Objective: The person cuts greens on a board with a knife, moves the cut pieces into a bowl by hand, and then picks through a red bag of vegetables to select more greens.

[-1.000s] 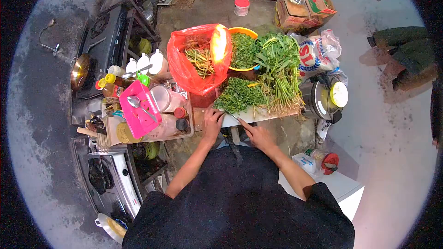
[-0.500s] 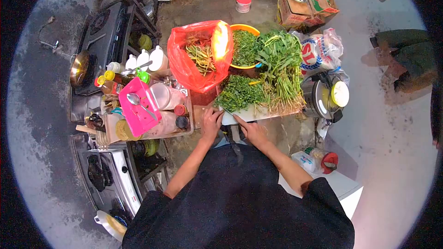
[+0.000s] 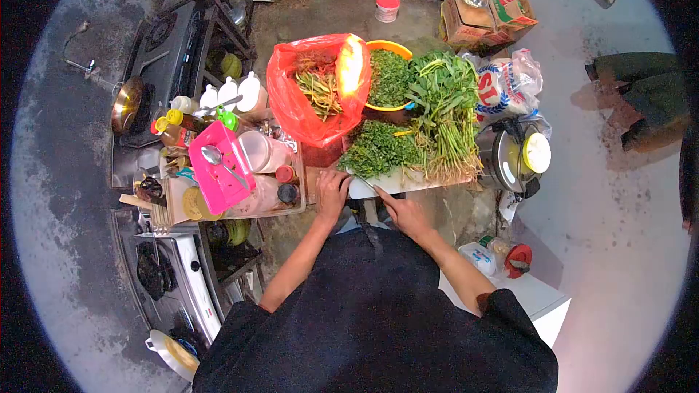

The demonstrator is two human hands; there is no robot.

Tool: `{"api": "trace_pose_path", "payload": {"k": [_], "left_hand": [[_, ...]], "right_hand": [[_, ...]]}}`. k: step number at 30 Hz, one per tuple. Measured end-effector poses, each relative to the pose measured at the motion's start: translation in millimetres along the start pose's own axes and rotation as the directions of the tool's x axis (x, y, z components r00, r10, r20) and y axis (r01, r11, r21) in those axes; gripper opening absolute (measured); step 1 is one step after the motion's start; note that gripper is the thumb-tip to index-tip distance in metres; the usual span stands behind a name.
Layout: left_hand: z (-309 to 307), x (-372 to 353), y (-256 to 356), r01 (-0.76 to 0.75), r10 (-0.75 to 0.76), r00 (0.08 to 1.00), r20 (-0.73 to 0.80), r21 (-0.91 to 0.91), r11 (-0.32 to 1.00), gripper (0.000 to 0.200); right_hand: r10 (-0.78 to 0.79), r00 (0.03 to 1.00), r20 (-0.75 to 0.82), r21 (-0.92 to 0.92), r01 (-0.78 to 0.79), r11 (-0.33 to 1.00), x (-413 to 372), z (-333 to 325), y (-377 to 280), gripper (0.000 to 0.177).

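My right hand (image 3: 409,215) is closed round the handle of a knife (image 3: 365,181), whose thin blade points up and left over the near edge of a white cutting board (image 3: 397,183). Beside the board's left end lies my left hand (image 3: 333,193), its fingers stretched forward to the edge of the chopped greens. That pile of chopped greens (image 3: 378,149) covers the board's left part. On the right is a bunch of long-stemmed leafy greens (image 3: 445,120), roots toward me. An orange bowl (image 3: 393,46) with cut greens and a red plastic bag (image 3: 295,120) with stems stand behind.
A pink tray (image 3: 215,182) with spoons sits among jars and bottles on the left. Stoves (image 3: 191,266) line the left side. A rice cooker (image 3: 510,156) and a white printed sack (image 3: 504,87) are on the right. Another person's legs (image 3: 648,94) show at far right.
My right hand and the knife have shifted slightly down and right, and more of the blade shows. My left hand stays nearly in place. The whole view has moved slightly.
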State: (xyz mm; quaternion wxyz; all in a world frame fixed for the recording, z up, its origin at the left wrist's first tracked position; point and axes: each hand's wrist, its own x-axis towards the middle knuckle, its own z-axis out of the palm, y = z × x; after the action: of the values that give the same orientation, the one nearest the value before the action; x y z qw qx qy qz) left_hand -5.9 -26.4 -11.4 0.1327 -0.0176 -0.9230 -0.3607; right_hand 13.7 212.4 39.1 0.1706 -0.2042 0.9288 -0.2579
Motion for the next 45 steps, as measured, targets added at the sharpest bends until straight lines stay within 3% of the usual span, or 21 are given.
{"api": "trace_pose_path", "payload": {"k": [6,9,11,15,17,20,26,36,39,41,45], "left_hand": [[-5,-1,1,-0.03,0.029,0.999,0.03,0.034,0.999,0.014],[-10,-2,6,-0.02,0.019,0.999,0.04,0.011,1.0,0.015],[-9,-4,5,-0.009,0.009,0.999,0.044,-0.003,1.0,0.015],[-2,-5,-1,-0.006,0.006,1.0,-0.001,-0.037,0.999,0.014],[-4,-3,1,-0.005,0.005,1.0,-0.006,-0.043,0.999,0.013],[-6,-4,0,0.002,-0.002,1.0,-0.004,-0.048,0.999,0.013],[-2,1,-4,-0.027,0.026,1.0,-0.016,-0.062,0.998,0.014],[-1,0,-4,-0.023,0.021,0.999,-0.037,-0.072,0.997,0.012],[-1,0,-6,-0.04,0.039,0.999,-0.029,-0.029,0.999,0.012],[-1,1,-4,-0.039,0.038,0.998,-0.045,-0.039,0.998,0.012],[-4,2,2,-0.031,0.028,0.997,-0.066,-0.04,0.999,0.012]], "right_hand": [[-0.003,1.0,0.028,-0.015,0.003,1.0,2,2,-5,0.066],[0.071,0.996,0.061,-0.051,-0.068,0.996,11,4,-12,0.067],[-0.013,0.996,-0.088,0.048,0.017,0.999,20,20,-7,0.067],[-0.036,0.992,-0.124,0.047,0.042,0.998,17,16,-7,0.067],[0.03,0.999,0.011,-0.03,-0.03,0.999,2,1,-6,0.066],[0.037,0.998,0.054,-0.03,-0.035,0.999,-6,1,4,0.064],[-0.032,0.999,-0.034,-0.012,0.032,0.999,-5,-4,-1,0.064],[-0.024,1.0,0.008,-0.032,0.024,0.999,6,6,0,0.063],[-0.052,0.995,-0.081,-0.059,0.047,0.997,8,0,-11,0.064],[0.019,0.999,0.038,-0.032,-0.018,0.999,7,-1,-8,0.065],[0.023,0.996,0.087,-0.042,-0.019,0.999,-2,-3,3,0.065]]}}
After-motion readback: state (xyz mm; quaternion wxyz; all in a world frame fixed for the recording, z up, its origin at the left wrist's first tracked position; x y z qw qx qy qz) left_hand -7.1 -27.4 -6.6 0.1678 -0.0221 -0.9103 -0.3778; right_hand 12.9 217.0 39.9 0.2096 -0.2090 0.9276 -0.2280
